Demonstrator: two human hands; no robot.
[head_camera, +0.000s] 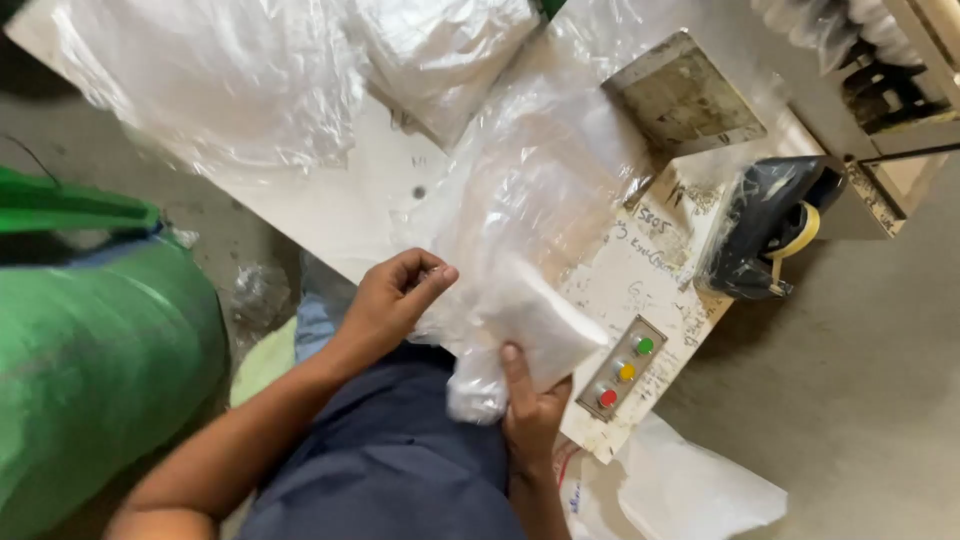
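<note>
My right hand (530, 410) grips the lower end of a clear plastic bag (520, 200) with a white folded item (535, 325) inside it, thumb pressed on the white item. My left hand (395, 300) pinches the left edge of the same bag between curled fingers and thumb. The bag rises from my lap across the white worktable (340, 200). Both hands sit at the table's near edge, above my dark blue clothing.
More clear plastic sheets (210, 80) cover the table's far left. A control panel with green, yellow and red buttons (622, 372) is at the table's near corner. A tape dispenser (765, 230), a metal plate (685, 95), a green sack (90, 370) at left.
</note>
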